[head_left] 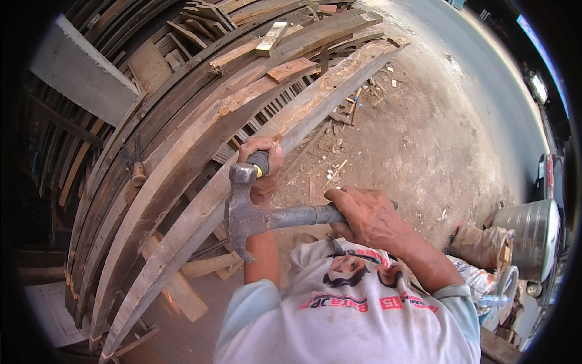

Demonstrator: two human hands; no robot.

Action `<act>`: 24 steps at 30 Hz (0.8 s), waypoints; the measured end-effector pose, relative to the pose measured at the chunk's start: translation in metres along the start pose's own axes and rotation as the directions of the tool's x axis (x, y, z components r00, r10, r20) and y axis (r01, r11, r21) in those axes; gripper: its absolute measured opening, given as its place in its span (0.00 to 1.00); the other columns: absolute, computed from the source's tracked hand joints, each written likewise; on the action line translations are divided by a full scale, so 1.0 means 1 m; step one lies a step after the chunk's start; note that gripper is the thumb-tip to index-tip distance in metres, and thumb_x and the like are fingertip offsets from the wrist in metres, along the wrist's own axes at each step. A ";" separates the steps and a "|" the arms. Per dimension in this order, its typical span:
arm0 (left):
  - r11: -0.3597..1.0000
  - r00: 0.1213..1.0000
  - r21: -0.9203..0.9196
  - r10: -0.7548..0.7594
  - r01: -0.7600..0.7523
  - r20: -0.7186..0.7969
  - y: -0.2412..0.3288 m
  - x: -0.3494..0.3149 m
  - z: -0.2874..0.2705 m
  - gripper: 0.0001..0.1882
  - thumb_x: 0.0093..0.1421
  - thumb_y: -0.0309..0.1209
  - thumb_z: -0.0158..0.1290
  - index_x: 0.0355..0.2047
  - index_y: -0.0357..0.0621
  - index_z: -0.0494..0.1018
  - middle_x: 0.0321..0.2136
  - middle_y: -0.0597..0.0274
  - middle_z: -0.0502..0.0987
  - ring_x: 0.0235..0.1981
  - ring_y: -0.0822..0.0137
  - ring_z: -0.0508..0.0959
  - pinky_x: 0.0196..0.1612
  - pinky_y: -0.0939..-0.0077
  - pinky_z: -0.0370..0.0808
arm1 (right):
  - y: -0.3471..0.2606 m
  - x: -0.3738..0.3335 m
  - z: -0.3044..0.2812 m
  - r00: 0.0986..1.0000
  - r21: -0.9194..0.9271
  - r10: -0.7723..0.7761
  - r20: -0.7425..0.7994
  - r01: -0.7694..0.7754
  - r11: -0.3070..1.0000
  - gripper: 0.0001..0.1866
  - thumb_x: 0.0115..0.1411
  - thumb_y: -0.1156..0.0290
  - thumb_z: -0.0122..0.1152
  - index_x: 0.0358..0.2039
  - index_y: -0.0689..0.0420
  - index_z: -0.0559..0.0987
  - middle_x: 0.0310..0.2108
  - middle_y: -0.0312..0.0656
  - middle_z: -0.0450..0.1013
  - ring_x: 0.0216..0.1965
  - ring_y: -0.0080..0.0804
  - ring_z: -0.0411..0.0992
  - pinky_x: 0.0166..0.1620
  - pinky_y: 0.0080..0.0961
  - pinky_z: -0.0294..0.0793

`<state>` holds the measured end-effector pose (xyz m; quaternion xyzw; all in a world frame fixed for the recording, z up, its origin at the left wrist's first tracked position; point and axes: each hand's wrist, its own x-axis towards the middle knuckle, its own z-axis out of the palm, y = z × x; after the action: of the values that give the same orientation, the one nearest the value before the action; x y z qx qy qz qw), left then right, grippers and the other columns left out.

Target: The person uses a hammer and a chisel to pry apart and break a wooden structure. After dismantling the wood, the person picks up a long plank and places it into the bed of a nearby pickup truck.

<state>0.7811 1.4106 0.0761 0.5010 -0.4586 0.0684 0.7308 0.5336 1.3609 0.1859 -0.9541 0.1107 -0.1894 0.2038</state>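
My right hand (373,221) is closed around the handle of a claw hammer (291,216). The hammer's worn steel head is raised close to my left hand, its claw pointing down toward me. My left hand (265,173) wraps round a black tool handle (259,161) with a yellow band, right at the edge of a long pale wooden beam (333,91). The working end of that tool is hidden, so its kind cannot be made out. A rough, splintered patch runs along the beam's upper face beyond my left hand.
Several long beams (163,164) lie side by side to the left, with a loose wood block (271,39) on top. A concrete slab (85,70) stands far left. Wood scraps litter the dirt ground (418,151). A metal drum (527,236) and sacks (482,246) stand at right.
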 end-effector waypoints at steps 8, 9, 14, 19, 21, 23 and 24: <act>0.997 0.996 -0.030 -0.069 0.067 -0.057 -0.012 -0.008 -0.002 0.10 0.60 0.24 0.64 0.37 0.41 0.73 0.33 0.59 0.79 0.35 0.67 0.78 0.44 0.67 0.76 | -0.034 0.001 0.003 0.998 0.049 -0.057 -0.027 0.058 0.997 0.11 0.61 0.66 0.63 0.36 0.57 0.70 0.27 0.43 0.69 0.25 0.44 0.77 0.26 0.39 0.76; 0.997 0.996 -0.048 -0.069 0.066 -0.053 -0.012 -0.008 -0.001 0.10 0.60 0.25 0.64 0.37 0.41 0.73 0.32 0.59 0.79 0.35 0.68 0.77 0.44 0.67 0.75 | -0.035 0.001 0.002 0.984 0.064 -0.158 -0.077 0.163 0.985 0.11 0.61 0.67 0.62 0.36 0.57 0.70 0.27 0.43 0.69 0.25 0.43 0.77 0.26 0.38 0.76; 0.981 0.982 0.011 -0.191 0.191 -0.003 -0.006 -0.007 0.001 0.09 0.60 0.27 0.63 0.35 0.42 0.72 0.32 0.61 0.77 0.34 0.68 0.75 0.43 0.68 0.73 | -0.006 -0.010 0.023 0.994 -0.080 0.087 0.063 -0.081 0.993 0.09 0.62 0.69 0.60 0.37 0.58 0.70 0.28 0.43 0.69 0.27 0.43 0.77 0.26 0.38 0.78; 0.994 0.995 -0.029 -0.102 0.101 -0.022 -0.002 -0.003 0.008 0.10 0.58 0.25 0.64 0.34 0.42 0.72 0.32 0.60 0.77 0.33 0.68 0.74 0.43 0.66 0.73 | -0.033 -0.001 0.002 0.969 0.052 0.215 0.124 -0.223 0.973 0.10 0.64 0.68 0.60 0.38 0.59 0.69 0.30 0.46 0.72 0.28 0.47 0.79 0.26 0.41 0.78; 0.996 0.996 -0.010 -0.094 0.094 -0.006 -0.005 -0.002 0.008 0.09 0.59 0.24 0.63 0.35 0.41 0.72 0.31 0.59 0.77 0.33 0.67 0.75 0.43 0.67 0.73 | -0.033 -0.003 0.001 0.997 0.119 0.044 -0.061 -0.037 0.992 0.12 0.64 0.67 0.61 0.39 0.59 0.68 0.28 0.47 0.71 0.27 0.46 0.78 0.26 0.41 0.78; 0.999 0.999 0.009 -0.046 0.046 0.008 -0.007 0.000 0.006 0.09 0.59 0.24 0.63 0.35 0.41 0.72 0.31 0.58 0.77 0.33 0.68 0.75 0.41 0.68 0.74 | -0.033 -0.006 0.000 0.979 0.121 -0.079 -0.187 0.103 0.987 0.12 0.64 0.67 0.60 0.40 0.59 0.68 0.28 0.47 0.71 0.27 0.46 0.79 0.26 0.40 0.77; 1.000 1.000 0.019 -0.022 0.021 0.015 -0.009 0.000 0.007 0.09 0.60 0.25 0.63 0.35 0.41 0.73 0.31 0.58 0.77 0.33 0.68 0.75 0.40 0.68 0.74 | -0.025 -0.007 0.003 0.995 0.077 0.021 -0.101 -0.013 0.997 0.12 0.65 0.67 0.60 0.40 0.59 0.68 0.28 0.48 0.72 0.28 0.48 0.79 0.27 0.42 0.77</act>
<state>0.7819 1.4010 0.0702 0.5133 -0.4579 0.0611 0.7233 0.5321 1.3866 0.1919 -0.9338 0.1216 -0.2401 0.2358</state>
